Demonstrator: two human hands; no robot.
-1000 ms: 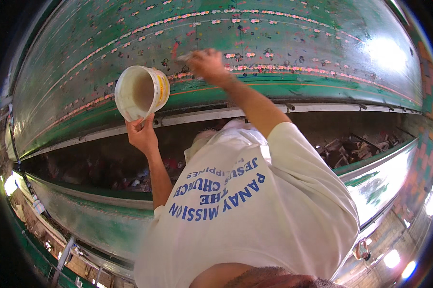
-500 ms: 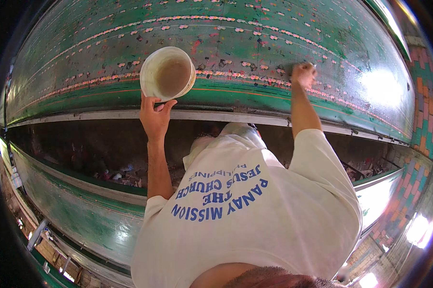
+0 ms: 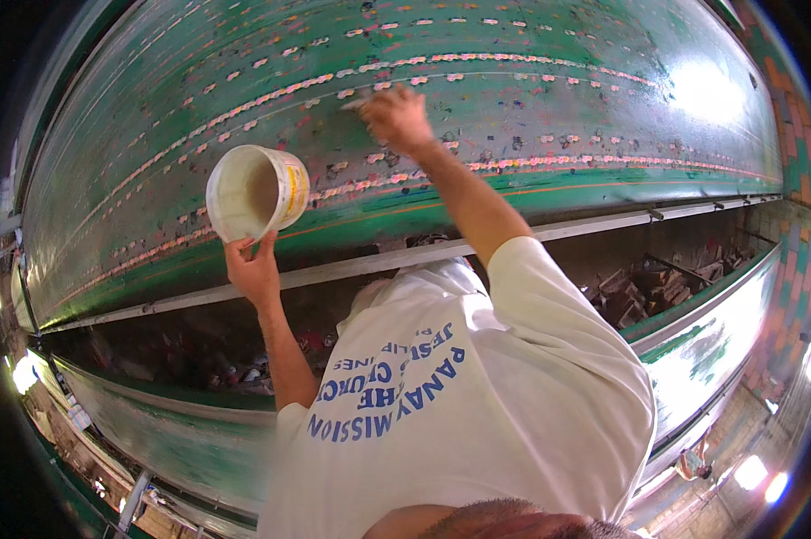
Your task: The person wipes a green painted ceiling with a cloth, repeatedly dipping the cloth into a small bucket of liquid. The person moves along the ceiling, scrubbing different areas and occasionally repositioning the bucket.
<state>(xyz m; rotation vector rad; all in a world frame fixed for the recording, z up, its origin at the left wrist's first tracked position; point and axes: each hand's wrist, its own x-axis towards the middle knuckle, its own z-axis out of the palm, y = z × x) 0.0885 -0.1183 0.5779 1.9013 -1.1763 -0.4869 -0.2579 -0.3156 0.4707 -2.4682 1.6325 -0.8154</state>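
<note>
My left hand is raised and grips the bottom edge of a white plastic tub, tilted so its brown-stained inside faces me. My right hand reaches higher and presses a small pale flat tool against a big green painted curved surface. The tool's tip lies on a row of pinkish dabs that runs across the green surface. My white printed T-shirt fills the lower middle of the view.
A pale rail runs along the lower edge of the green surface. Behind it is a dark recess with piled reddish-brown bits. More green panels curve below, with bright lamps at the lower right.
My right hand has swung from the right to the left along the pink rows. My left hand has dropped down and left with the tub, which now tips more sideways.
</note>
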